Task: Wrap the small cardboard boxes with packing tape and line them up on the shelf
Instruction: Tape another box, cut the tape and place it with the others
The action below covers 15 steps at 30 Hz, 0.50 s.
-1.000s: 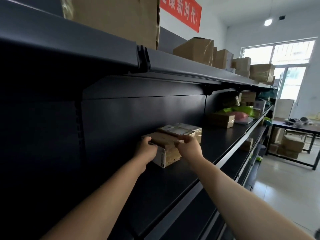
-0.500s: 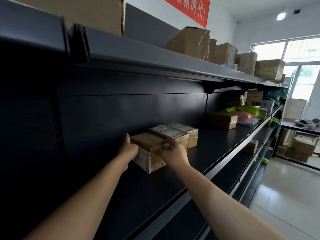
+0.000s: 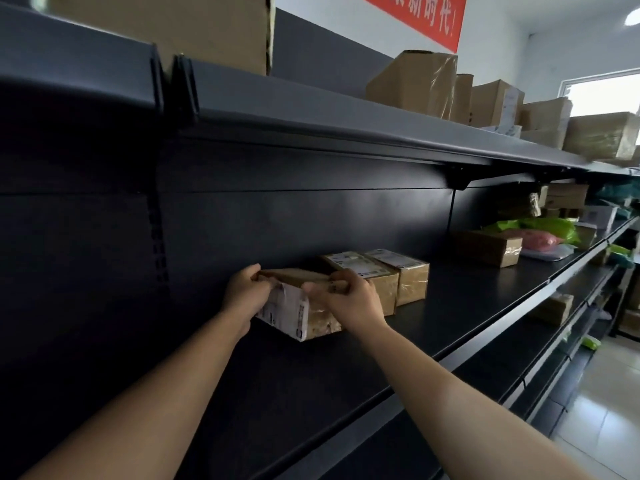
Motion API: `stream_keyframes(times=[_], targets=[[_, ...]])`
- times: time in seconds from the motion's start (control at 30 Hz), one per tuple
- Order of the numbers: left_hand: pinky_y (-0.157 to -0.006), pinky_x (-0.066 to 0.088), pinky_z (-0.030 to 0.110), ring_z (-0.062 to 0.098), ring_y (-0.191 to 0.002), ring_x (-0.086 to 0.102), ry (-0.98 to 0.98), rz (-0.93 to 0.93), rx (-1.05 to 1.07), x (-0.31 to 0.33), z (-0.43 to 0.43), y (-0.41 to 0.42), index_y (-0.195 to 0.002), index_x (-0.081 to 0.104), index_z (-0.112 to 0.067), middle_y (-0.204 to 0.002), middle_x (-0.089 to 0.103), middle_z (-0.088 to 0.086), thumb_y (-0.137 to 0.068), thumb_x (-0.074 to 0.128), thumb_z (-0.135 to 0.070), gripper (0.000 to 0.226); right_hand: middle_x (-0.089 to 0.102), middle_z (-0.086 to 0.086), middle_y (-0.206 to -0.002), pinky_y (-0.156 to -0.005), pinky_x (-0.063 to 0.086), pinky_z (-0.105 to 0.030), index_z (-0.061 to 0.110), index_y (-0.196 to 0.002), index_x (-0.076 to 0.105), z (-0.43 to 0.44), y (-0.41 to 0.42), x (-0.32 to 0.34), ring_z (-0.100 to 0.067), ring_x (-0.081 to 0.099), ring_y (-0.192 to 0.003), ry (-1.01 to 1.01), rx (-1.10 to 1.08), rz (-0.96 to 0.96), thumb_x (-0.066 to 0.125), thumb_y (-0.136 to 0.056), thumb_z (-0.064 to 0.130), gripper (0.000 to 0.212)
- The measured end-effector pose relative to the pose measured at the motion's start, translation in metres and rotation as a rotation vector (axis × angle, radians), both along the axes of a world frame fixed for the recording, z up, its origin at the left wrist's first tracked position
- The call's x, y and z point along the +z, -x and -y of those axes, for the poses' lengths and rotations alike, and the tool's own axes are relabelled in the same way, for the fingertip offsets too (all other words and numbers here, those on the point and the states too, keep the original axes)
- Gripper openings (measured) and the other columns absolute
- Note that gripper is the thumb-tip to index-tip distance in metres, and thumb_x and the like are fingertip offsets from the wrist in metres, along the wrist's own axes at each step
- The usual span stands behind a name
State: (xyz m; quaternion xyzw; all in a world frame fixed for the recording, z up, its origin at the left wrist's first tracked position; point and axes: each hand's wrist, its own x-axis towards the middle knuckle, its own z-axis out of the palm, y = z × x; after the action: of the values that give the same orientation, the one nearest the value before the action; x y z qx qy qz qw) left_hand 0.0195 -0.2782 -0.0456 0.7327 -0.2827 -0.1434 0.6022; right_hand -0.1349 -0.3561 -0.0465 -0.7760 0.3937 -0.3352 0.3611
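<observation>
A small taped cardboard box (image 3: 298,311) with a white label on its near end rests on the black shelf (image 3: 446,306). My left hand (image 3: 244,291) grips its left top edge and my right hand (image 3: 349,301) grips its right top edge. Right beside it stand two more small taped boxes in a row, a middle box (image 3: 375,278) touching the held one and a right box (image 3: 407,275). My right hand hides part of the middle box.
Another brown box (image 3: 490,247), green and pink bags (image 3: 540,233) and more parcels lie farther right on the shelf. Large cartons (image 3: 415,83) line the upper shelf (image 3: 311,114) overhead. A lower shelf (image 3: 554,306) holds a small box. Tiled floor lies at the right.
Both hands have kept hold of the small box, which sits against the middle box. My view has shifted left and closer to the shelf.
</observation>
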Motion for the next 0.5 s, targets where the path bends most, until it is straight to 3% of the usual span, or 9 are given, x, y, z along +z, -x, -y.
stream_keyframes(times=[0.13,0.23,0.33,0.4,0.5], targets=[[-0.074,0.042,0.026,0.015,-0.103,0.056,0.086,0.013,0.083,0.01,-0.02,-0.009,-0.133,0.047,-0.014,-0.128,0.058,0.003,-0.091,0.056,-0.011,0.043,0.063,0.001,-0.116,-0.093,0.05,-0.043,0.032,-0.112,0.061,-0.007,-0.013,0.011,-0.02,0.056,-0.112,-0.038,0.023,0.075,0.048,-0.048,0.093,0.09],[-0.063,0.044,0.023,0.014,-0.089,0.059,0.124,-0.003,0.126,0.018,-0.039,-0.017,-0.111,0.057,-0.016,-0.112,0.062,0.004,-0.09,0.056,-0.01,0.021,0.063,0.0,-0.106,-0.091,0.051,-0.044,0.028,-0.099,0.059,-0.013,-0.02,0.021,-0.023,0.058,-0.105,-0.147,0.049,0.074,0.044,-0.065,0.089,0.071],[-0.072,0.048,0.029,0.018,-0.09,0.061,0.143,-0.055,0.137,0.025,-0.061,-0.023,-0.098,0.064,-0.016,-0.102,0.066,0.004,-0.09,0.062,-0.021,0.01,0.062,-0.006,-0.095,-0.083,0.055,-0.043,0.017,-0.089,0.056,-0.016,-0.032,0.027,-0.027,0.06,-0.09,-0.334,0.095,0.032,0.038,-0.076,0.083,0.07],[-0.078,0.05,0.032,0.019,-0.091,0.063,0.156,-0.12,0.105,0.029,-0.076,-0.026,-0.096,0.066,-0.018,-0.099,0.067,0.004,-0.09,0.062,-0.028,0.012,0.061,-0.01,-0.103,-0.078,0.053,-0.041,0.013,-0.097,0.056,-0.021,-0.04,0.026,-0.031,0.06,-0.092,-0.415,0.122,0.034,0.038,-0.078,0.082,0.073],[-0.086,0.051,0.034,0.02,-0.098,0.062,0.115,-0.15,0.045,0.031,-0.095,-0.03,-0.111,0.066,-0.022,-0.108,0.066,0.003,-0.086,0.063,-0.025,0.025,0.06,-0.011,-0.109,-0.069,0.05,-0.037,0.01,-0.114,0.056,-0.028,-0.052,0.023,-0.03,0.06,-0.094,-0.469,0.158,0.046,0.041,-0.081,0.078,0.076]])
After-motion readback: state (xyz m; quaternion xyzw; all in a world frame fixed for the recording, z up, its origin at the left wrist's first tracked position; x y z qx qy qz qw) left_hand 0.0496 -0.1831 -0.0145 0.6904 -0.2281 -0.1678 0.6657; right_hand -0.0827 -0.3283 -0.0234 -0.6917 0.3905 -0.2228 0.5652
